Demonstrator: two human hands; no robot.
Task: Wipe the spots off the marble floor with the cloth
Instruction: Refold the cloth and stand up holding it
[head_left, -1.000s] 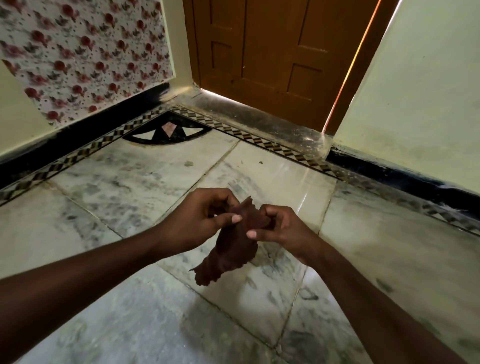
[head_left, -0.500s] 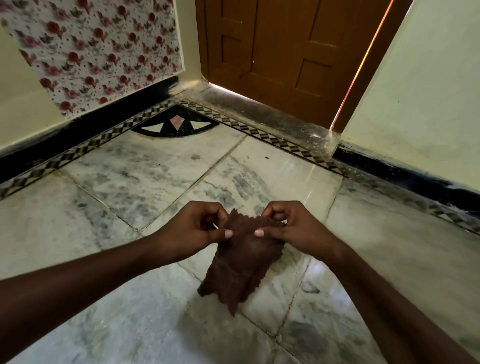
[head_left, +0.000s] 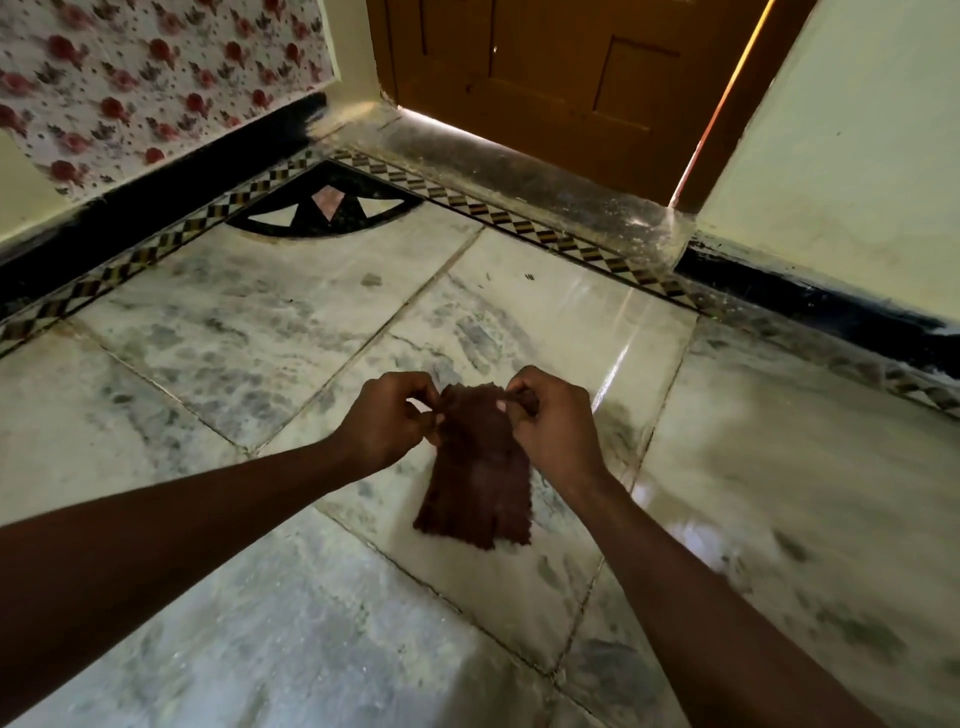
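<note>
- Above the marble floor (head_left: 519, 322), near the middle of the view, a dark brown cloth (head_left: 480, 483) hangs in the air; its top edge is stretched between the two hands, and the rest falls straight down, its jagged lower edge clear of the floor as far as can be told
- left hand (head_left: 387, 421) is pinched shut on the cloth's upper left corner, thumb against curled fingers; the forearm runs in from the lower left edge of the view
- right hand (head_left: 556, 415) is closed on the upper right corner in the same manner; a pale thumbnail shows against the fabric; its forearm comes in from the lower right
- both hands are level with each other and close together, only the width of the cloth between them
- the floor is pale marble with grey mottling, laid in large slabs with thin dark joints; a small grey spot (head_left: 371, 280) lies on the slab beyond the left hand, and a tiny dark mark (head_left: 529, 276) sits farther off toward the door; light glares off the slab just past the right hand
- a chequered border strip (head_left: 519, 221) edges the floor, with a dark fan-shaped inlay (head_left: 324, 208) in the corner
- beyond stands a brown wooden door (head_left: 561, 67); floral wallpaper (head_left: 156, 78) covers the wall to the left; a plain pale wall (head_left: 857, 156) stands to the right
</note>
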